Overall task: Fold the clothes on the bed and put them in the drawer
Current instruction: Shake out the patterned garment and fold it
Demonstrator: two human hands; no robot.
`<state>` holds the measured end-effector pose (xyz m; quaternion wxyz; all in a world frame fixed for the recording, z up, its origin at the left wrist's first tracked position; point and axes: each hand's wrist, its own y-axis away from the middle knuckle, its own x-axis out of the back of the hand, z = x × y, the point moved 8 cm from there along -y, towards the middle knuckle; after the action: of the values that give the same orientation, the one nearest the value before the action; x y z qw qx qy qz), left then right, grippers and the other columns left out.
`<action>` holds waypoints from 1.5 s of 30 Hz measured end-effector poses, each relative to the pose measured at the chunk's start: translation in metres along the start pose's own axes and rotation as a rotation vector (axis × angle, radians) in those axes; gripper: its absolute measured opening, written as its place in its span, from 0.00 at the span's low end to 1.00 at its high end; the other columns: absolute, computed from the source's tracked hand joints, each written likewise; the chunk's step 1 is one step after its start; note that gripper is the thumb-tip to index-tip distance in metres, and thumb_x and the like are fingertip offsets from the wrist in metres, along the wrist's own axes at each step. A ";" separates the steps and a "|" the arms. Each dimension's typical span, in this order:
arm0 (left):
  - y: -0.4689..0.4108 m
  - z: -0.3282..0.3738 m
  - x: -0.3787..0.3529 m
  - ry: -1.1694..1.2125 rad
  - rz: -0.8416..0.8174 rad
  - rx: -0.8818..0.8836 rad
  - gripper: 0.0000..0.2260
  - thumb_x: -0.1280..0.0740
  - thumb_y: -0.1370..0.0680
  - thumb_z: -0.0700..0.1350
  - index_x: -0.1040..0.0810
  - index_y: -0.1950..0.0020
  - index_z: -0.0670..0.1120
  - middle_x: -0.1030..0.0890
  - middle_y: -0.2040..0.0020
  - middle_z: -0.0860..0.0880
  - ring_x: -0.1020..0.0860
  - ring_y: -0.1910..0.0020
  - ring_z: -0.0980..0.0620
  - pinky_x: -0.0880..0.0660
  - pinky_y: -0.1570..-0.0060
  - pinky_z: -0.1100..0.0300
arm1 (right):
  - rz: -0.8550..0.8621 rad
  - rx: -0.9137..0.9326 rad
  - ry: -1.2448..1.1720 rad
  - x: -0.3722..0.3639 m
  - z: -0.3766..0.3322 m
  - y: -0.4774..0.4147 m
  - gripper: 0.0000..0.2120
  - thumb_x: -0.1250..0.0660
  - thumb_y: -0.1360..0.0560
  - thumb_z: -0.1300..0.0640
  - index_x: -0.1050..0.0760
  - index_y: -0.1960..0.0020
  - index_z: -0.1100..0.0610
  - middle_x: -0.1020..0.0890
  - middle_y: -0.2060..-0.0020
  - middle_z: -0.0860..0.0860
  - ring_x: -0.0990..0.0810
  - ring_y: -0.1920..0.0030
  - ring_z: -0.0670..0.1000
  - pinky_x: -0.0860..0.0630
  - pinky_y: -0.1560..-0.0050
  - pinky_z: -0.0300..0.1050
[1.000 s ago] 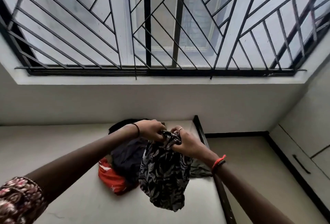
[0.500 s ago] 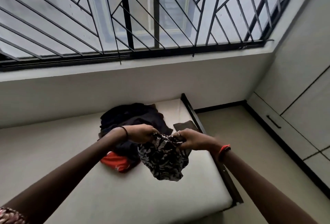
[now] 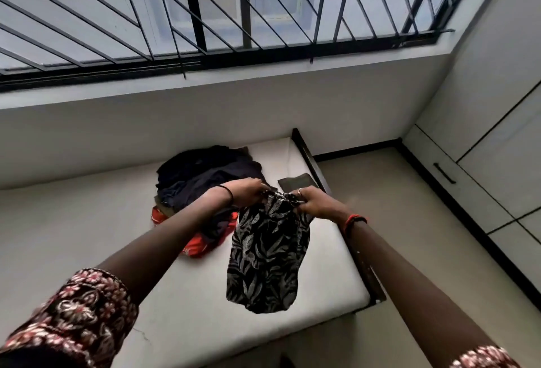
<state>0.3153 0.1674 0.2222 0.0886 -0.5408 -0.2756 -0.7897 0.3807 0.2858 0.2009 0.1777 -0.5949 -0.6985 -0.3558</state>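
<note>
A black-and-white leaf-print garment [image 3: 268,256] hangs in the air over the white bed [image 3: 87,235]. My left hand [image 3: 247,192] and my right hand [image 3: 317,203] each grip its bunched top edge, close together. Behind my hands a pile of dark clothes [image 3: 205,174] lies on the mattress, with a red-orange garment [image 3: 196,246] under its near side. A small dark folded piece [image 3: 297,181] sits by the bed's right edge. At the right wall a low drawer [image 3: 456,192] with a black handle [image 3: 444,173] is closed.
A barred window [image 3: 205,10] spans the wall above the bed. The dark bed frame [image 3: 366,268] runs along the mattress's right side. Grey floor [image 3: 409,221] lies between bed and white cupboards [image 3: 503,133] on the right.
The garment now hangs longer and lower below my hands than half a second ago. The view has shifted, and both hands keep their hold on its top edge.
</note>
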 end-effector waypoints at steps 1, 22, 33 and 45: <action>-0.003 0.001 0.001 -0.029 0.033 -0.011 0.15 0.38 0.20 0.45 0.26 0.34 0.45 0.22 0.43 0.40 0.25 0.43 0.40 0.31 0.44 0.53 | 0.019 -0.006 0.004 0.004 0.000 0.001 0.06 0.36 0.29 0.67 0.21 0.54 0.63 0.18 0.58 0.60 0.24 0.58 0.48 0.26 0.52 0.50; 0.080 -0.096 -0.428 0.049 0.338 0.016 0.19 0.43 0.27 0.34 0.22 0.38 0.44 0.20 0.46 0.46 0.22 0.49 0.45 0.32 0.40 0.54 | -0.031 0.008 0.192 -0.403 0.126 0.026 0.26 0.33 0.38 0.65 0.22 0.40 0.57 0.16 0.49 0.50 0.17 0.50 0.45 0.24 0.49 0.35; 0.154 -0.117 -0.513 0.671 -0.024 0.249 0.21 0.40 0.28 0.49 0.32 0.35 0.52 0.28 0.40 0.53 0.26 0.46 0.59 0.34 0.46 0.75 | -0.252 -0.175 -0.060 -0.490 0.134 0.071 0.30 0.42 0.26 0.66 0.40 0.25 0.53 0.33 0.30 0.52 0.27 0.36 0.53 0.31 0.37 0.45; 0.015 -0.160 -0.410 0.942 0.066 0.303 0.23 0.33 0.34 0.66 0.22 0.46 0.54 0.18 0.56 0.47 0.22 0.58 0.53 0.27 0.53 0.58 | -0.156 -0.473 -0.631 -0.351 0.214 -0.027 0.18 0.34 0.26 0.66 0.27 0.42 0.48 0.21 0.60 0.56 0.22 0.64 0.45 0.25 0.59 0.36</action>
<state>0.3566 0.0053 -0.1850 0.3063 -0.1145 -0.3000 -0.8961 0.4727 0.1891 -0.1882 -0.2149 -0.6446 -0.6606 -0.3192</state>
